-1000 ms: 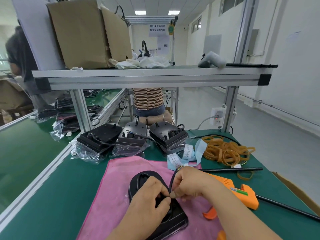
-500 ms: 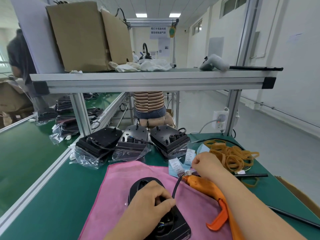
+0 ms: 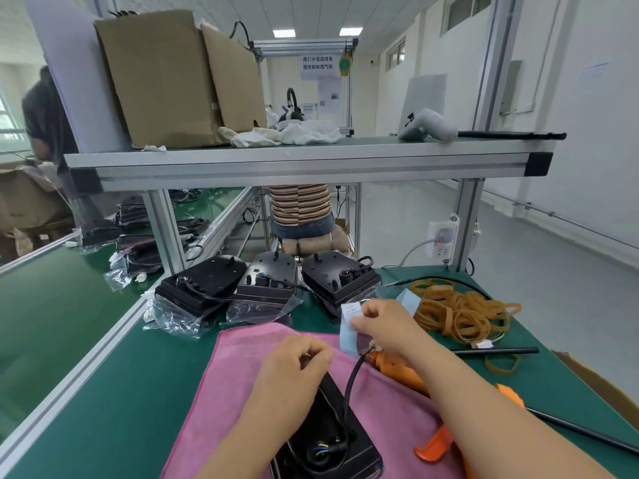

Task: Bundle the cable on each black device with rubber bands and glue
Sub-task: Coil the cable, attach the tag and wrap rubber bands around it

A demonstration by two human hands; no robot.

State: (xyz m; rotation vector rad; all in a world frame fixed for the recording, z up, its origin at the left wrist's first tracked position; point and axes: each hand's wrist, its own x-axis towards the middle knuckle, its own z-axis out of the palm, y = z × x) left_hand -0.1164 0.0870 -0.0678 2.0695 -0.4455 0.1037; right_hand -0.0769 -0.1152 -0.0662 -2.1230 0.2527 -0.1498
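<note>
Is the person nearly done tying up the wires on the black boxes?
Not nearly. Nothing looks bundled yet: the thin black cable stands loose from the flat black device on the pink cloth. The left hand holds that device; the right hand pinches a pale blue paper strip. The tan rubber bands and orange glue gun lie unheld, and three bagged black devices wait behind.

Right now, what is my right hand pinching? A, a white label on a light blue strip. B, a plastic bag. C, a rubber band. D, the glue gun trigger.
A: the right hand pinches the white label on its blue strip; the rubber bands lie apart to its right and the glue gun lies beneath the wrist.
</note>
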